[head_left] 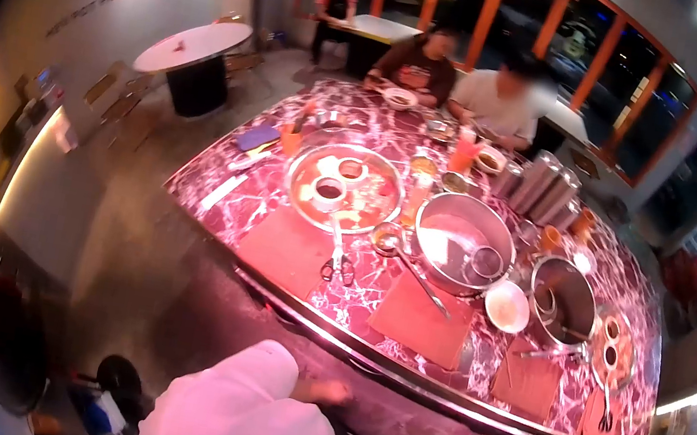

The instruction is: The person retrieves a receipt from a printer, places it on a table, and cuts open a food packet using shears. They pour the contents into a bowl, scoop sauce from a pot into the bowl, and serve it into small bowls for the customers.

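Note:
At the bottom centre a white sleeve reaches forward, and my left hand (333, 392) shows past it, small and blurred, below the front edge of the marbled table (331, 317). Its fingers cannot be made out, nor whether it holds anything. My right hand is not in view. Nearest on the table are black-handled scissors (338, 267), a red mat (285, 251) and a second mat (421, 317). Behind them stand a wide round pan of food (301, 195) and a large steel pot (507, 255), with a ladle (418, 272) lying between.
Two people (417, 67) (496, 104) sit at the table's far side; another person (335, 10) sits farther back. Right are a second pot (590, 307), a white bowl (507, 307) and steel cylinders (545, 187). An oval table (193, 43) stands back left.

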{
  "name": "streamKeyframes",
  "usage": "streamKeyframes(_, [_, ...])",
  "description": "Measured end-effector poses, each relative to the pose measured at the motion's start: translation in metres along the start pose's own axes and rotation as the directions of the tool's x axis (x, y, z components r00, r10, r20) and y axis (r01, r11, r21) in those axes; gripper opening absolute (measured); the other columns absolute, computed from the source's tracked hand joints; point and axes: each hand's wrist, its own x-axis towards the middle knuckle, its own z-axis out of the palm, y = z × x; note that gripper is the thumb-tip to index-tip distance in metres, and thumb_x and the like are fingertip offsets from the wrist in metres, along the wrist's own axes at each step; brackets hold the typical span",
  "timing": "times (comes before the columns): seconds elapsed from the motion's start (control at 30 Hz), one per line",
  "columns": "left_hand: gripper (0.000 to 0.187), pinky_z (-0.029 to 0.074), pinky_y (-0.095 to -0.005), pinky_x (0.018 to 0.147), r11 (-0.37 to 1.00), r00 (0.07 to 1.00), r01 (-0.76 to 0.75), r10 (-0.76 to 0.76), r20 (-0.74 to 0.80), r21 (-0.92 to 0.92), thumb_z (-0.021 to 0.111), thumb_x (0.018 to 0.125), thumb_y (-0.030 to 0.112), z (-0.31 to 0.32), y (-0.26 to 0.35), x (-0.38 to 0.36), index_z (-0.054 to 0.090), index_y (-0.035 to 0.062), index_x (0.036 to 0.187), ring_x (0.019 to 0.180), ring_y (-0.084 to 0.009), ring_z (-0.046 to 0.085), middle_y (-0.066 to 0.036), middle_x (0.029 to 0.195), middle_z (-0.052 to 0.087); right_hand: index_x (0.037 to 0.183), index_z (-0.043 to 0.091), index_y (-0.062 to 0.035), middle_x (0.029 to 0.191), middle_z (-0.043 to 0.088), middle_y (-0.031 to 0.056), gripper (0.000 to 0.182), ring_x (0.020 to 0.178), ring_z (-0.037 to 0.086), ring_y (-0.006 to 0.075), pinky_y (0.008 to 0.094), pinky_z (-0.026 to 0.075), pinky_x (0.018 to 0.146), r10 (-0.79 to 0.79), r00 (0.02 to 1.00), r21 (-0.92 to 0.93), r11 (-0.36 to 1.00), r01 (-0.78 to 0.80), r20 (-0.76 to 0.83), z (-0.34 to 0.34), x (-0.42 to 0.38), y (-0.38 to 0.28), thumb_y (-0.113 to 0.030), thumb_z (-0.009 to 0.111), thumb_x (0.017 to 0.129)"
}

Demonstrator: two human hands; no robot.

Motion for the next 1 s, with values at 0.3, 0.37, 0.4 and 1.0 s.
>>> streamKeyframes(0.3, [0.039,0.045,-0.0373,0.09,0.907,0.979,0.058,-0.133,0.153,0.416,0.055,0.084,0.04,-0.047,-0.034,-0.128,0.066,0.0122,0.108,0.098,-0.0298,0.061,-0.012,0.106,0.065,0.085,0.055,-0.0087,0.076,0.056,0.0043,0.012,0.063,0.054,0.0176,0.0341,0.043,0.049,0.216,0.976,0.534,0.824,-0.192,0.018,0.139,0.01,0.078,-0.021,0.052,0.087])
streamKeyframes(0.37, [0.039,0.045,-0.037,0.091,0.855,0.971,0.164,-0.227,0.07,0.492,0.054,0.083,0.041,-0.073,-0.056,-0.149,0.067,0.0134,0.108,0.101,-0.0303,0.06,-0.012,0.11,0.064,0.091,0.057,-0.0088,0.078,0.057,0.0053,0.013,0.063,0.054,0.018,0.0346,0.042,0.05,0.189,0.982,0.658,0.738,-0.147,0.007,0.177,-0.029,0.06,-0.02,0.051,0.087])
streamKeyframes(0.4, [0.039,0.044,-0.0369,0.092,0.824,0.955,0.222,-0.291,0.053,0.522,0.053,0.083,0.041,-0.079,-0.068,-0.16,0.067,0.0136,0.107,0.102,-0.0305,0.06,-0.012,0.111,0.064,0.094,0.058,-0.0093,0.079,0.058,0.0064,0.014,0.063,0.054,0.0182,0.0349,0.042,0.049,0.205,0.979,0.578,0.801,-0.159,-0.016,0.191,-0.07,0.025,-0.019,0.05,0.087])
streamKeyframes(1.0, [0.024,0.051,-0.0331,0.063,0.864,0.896,0.386,-0.435,-0.091,-0.324,0.06,0.081,0.029,-0.275,-0.27,-0.217,0.07,0.0075,0.086,0.066,-0.0197,0.064,-0.009,0.075,0.067,0.115,0.058,-0.0059,0.104,0.063,0.0135,0.033,0.094,0.06,0.0241,0.0363,0.048,0.08,-0.419,0.591,-0.305,0.908,0.288,-0.689,0.108,-0.183,-0.361,-0.022,0.052,0.087])
